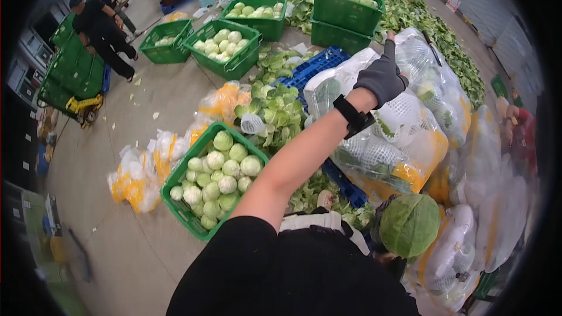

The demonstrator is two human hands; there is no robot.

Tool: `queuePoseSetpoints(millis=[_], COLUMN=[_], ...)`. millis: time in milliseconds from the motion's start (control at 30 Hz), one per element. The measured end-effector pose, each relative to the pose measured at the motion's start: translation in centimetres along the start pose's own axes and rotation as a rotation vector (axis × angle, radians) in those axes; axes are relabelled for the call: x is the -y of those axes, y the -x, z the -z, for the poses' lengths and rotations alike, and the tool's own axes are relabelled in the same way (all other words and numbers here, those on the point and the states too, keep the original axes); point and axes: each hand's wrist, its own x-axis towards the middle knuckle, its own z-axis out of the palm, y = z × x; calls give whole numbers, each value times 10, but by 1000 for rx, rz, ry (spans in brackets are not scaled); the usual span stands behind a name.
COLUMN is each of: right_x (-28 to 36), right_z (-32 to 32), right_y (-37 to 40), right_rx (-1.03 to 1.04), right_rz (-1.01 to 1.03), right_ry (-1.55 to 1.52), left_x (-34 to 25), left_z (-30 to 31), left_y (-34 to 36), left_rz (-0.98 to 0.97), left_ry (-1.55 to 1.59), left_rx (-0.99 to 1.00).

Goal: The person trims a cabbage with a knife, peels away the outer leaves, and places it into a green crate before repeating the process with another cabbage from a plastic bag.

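My left hand [383,76], in a dark grey fingerless glove, reaches over clear plastic bags of net-wrapped cabbages [404,129]. One finger is stretched out, nothing shows in its grip, and the other fingers are partly hidden. At the lower right, my right hand [379,216] is mostly hidden behind a green cabbage [410,225] that it holds; a bit of dark glove shows at the cabbage's left edge. To the left of my arm, a green crate [170,199] holds several trimmed pale cabbages [215,159].
Blue pallets [325,61] and loose leaves [275,108] lie around the bags. More green crates [234,70] of cabbages stand ahead, beside a large leaf heap [410,9]. White-and-orange plastic bags [137,181] lie left. Two people [99,29] are at upper left; a blurred person in red [524,134] is right.
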Motion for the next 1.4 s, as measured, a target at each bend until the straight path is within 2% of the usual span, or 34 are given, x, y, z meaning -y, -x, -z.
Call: queuePoseSetpoints(millis=[33, 100, 133, 167, 233, 300, 333, 367, 433, 467, 500, 533, 567, 600, 633, 700, 733, 767, 833, 933, 1000, 1100, 1133, 1167, 1233, 1267, 1333, 1367, 1400], right_x=[-2, -7, -9, -11, -19, -25, -29, -33, -41, -41, -39, -42, -43, -48, -53, -55, -71, -81, -65, -56, -57, -54, -54, -53, -51, -50, -42, -30, -24], right_z=[-2, -8, -10, -12, -19, -24, -30, -36, -43, -50, -78, -93, -103, -96, -89, -107, -88, -67, -126, -155, -154, -147, -143, -140, -139, -133, -133, -137, -126], right_y=[-1, -4, -4, -6, -9, -11, -11, -15, -16, -17, -12, -6, 2, 10, 17, 34, 36, 39, 74, 99, 112, 129, 127, 122, 118, 112, 103, 101, 96], right_rx=[22, 65, 83, 108, 152, 209, 235, 267, 345, 389, 371, 205, 31, 4, -34, 52, 108, 110, -8, -90, 35, -87, -81, -79, -62, -75, -57, -25, -43], right_rz=[-7, -22, -25, -30, -31, -16, -13, 0, 34, 55, 118, 149, 196, 181, 156, 66, 275, 465, 76, 195, 204, 170, 253, 253, 349, 373, 373, 384, 335], right_ry=[6, 12, 12, 6, -2, -6, -3, -2, 7, 14, 57, 86, 95, 141, 180, 133, 483, 856, -64, -72, -140, -156, -84, -89, 104, 104, 208, 309, 182], left_x=[7, 9, -5, -11, -29, -33, -32, -28, -26, -17, -17, -26, -14, -6, -21, 1, 18, 25, 34, 15, 11, 3, 2, 6, 15, 10, 6, 6, 14], left_z=[-5, -17, -15, -20, -17, -20, -22, -24, -18, -15, -5, 13, 16, 20, 35, 40, 44, 39, 31, 34, 29, 14, 10, 8, 5, 3, 1, 1, -2], left_y=[12, 49, 79, 110, 161, 198, 213, 221, 230, 231, 234, 227, 227, 235, 235, 250, 259, 266, 272, 256, 254, 258, 259, 255, 257, 254, 248, 247, 250], left_rz=[17, -83, -86, -191, -270, -292, -322, -350, -124, -177, -59, -108, -85, 105, 180, 314, 417, 418, 449, 330, 354, 369, 363, 364, 394, 486, 417, 389, 389], left_ry=[7, 212, 154, 198, 59, 23, -13, -5, 91, 178, 142, 342, 377, 733, 844, 980, 945, 1049, 1034, 908, 882, 880, 897, 891, 946, 918, 986, 958, 946], left_rx=[-13, 164, 309, 373, 533, 551, 460, 479, 313, 264, 260, 243, 265, 333, 384, 412, 479, 474, 507, 768, 827, 831, 816, 816, 777, 721, 758, 691, 682])
